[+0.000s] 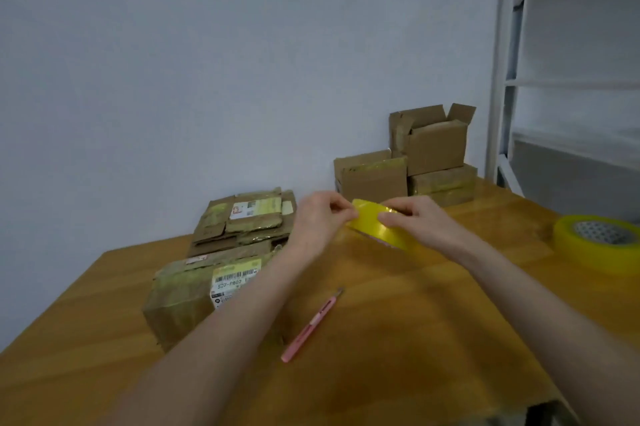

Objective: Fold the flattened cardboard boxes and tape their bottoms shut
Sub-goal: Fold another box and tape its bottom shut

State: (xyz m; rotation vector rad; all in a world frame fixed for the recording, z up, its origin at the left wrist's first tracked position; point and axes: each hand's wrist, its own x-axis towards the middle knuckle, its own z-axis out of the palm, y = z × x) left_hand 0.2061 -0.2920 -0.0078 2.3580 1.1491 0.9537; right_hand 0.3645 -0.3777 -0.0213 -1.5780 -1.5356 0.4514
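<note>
Both hands hold a yellow tape roll (372, 223) above the middle of the wooden table (398, 339). My left hand (320, 217) pinches the roll's near-left edge. My right hand (414, 219) grips the roll from the right, fingers curled over its top. A folded cardboard box (187, 297) with a barcode label lies at the left, partly behind my left forearm. Behind it sits a pile of flattened cardboard boxes (242, 221).
A pink utility knife (310, 327) lies on the table between my forearms. A second yellow tape roll (595, 242) lies at the right edge. Three folded boxes (405, 162) are stacked at the back by the wall, beside a white metal rack (512, 62).
</note>
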